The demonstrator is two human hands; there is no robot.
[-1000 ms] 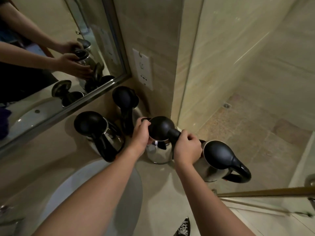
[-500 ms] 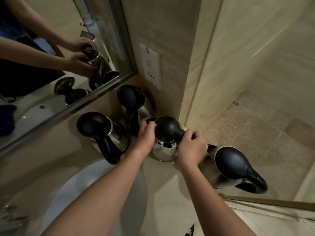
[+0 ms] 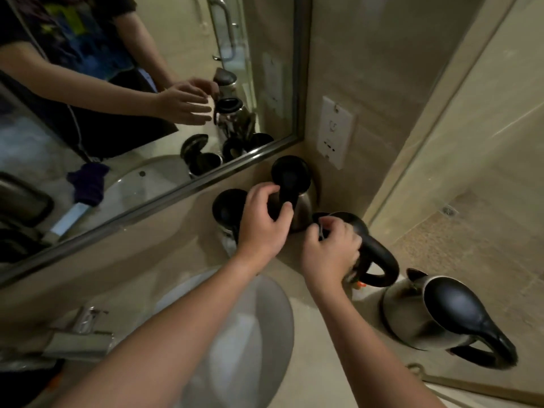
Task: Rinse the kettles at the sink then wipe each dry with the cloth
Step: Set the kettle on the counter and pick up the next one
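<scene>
Kettles [image 3: 441, 316] crowd the corner beside sink [image 3: 265, 313].

Beige stone-look wall tiles [image 3: 382, 69] meet at a corner above a pale counter [image 3: 147, 260], where a framed mirror [image 3: 147, 69] covers the left wall and a white socket plate [image 3: 335, 132] is fixed just right of its frame. A glass partition [image 3: 471, 142] stands to the right, with a mottled tan floor [image 3: 471, 245] and a small floor drain [image 3: 449, 211] visible beyond it. Lighting is dim and warm.
</scene>
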